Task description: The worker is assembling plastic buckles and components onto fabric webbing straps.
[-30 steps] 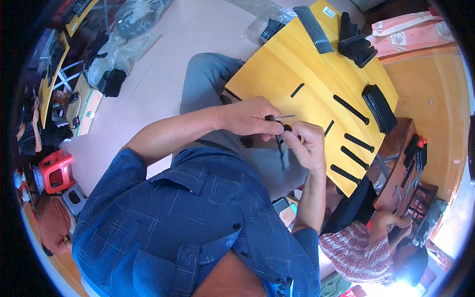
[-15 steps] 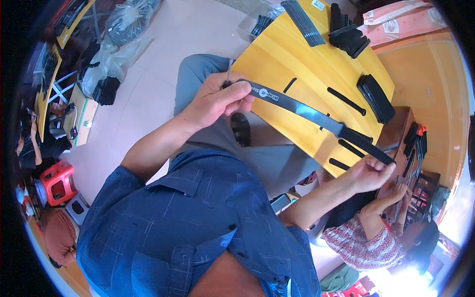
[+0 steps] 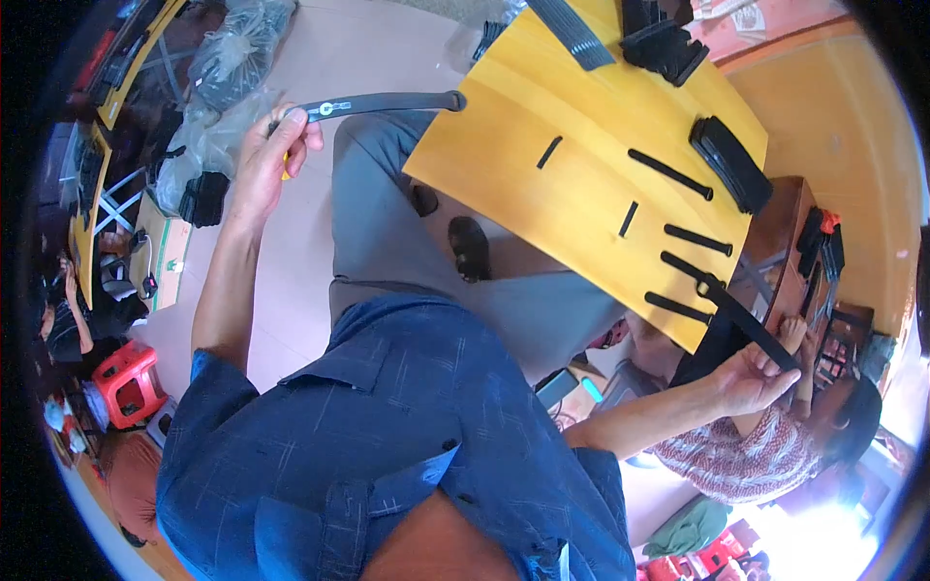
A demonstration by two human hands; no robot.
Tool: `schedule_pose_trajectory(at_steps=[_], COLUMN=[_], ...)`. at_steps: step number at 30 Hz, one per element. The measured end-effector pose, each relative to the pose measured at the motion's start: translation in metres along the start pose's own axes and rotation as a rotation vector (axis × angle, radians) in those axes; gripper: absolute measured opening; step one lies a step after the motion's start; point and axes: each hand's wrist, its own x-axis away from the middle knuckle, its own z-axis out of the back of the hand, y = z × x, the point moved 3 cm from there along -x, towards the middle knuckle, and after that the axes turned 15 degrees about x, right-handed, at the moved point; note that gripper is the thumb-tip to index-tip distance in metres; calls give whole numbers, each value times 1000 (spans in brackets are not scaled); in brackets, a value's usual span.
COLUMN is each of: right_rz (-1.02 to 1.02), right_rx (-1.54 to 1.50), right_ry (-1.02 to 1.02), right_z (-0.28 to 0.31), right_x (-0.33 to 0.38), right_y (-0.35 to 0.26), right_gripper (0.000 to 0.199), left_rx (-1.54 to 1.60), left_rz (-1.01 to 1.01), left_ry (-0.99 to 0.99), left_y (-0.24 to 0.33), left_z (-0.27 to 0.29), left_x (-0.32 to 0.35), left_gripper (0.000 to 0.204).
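My left hand (image 3: 263,169) is raised beyond the table's left corner, thumb and fingers pinched on one end of a black strap (image 3: 387,103). That strap stretches out to the right, with a pale printed mark near the grip and a looped far end. A small yellow object (image 3: 286,167) shows under the fingers; its kind is hidden. At the right, my right hand (image 3: 758,382) pinches the end of a second black strap (image 3: 754,327), whose looped end hangs over the table's right edge. Several short black straps (image 3: 668,174) lie spread on the yellow wooden table (image 3: 523,213).
Black strap stacks (image 3: 727,160) and a row of grey strips (image 3: 572,34) lie along the table's far side. Another person (image 3: 746,450) sits close at the right. Plastic bags (image 3: 237,63) and a red stool (image 3: 129,384) stand at the left.
My hands have moved apart. One stretched length between them is now two separate straps, one in each hand; the left hand went left and up, the right slightly right and down.
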Motion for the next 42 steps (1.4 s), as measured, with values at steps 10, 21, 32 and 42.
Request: schedule_pose_trajectory(at_steps=[10, 21, 32, 42], right_rz=[-287, -350, -399, -423], right_rx=[-105, 83, 100, 145], right_ry=[-283, -199, -280, -318], right_z=[3, 16, -24, -48], right_x=[66, 85, 111, 131], right_y=[68, 81, 95, 101], right_gripper=[28, 26, 21, 16], left_rx=[194, -560, -887, -165], left_rz=[108, -231, -481, -186], left_ry=[-158, -101, -410, -762], left_y=[-37, -80, -79, -46], left_z=[-131, -167, -218, -234], left_x=[-92, -147, -112, -16], left_gripper=[32, 38, 29, 48])
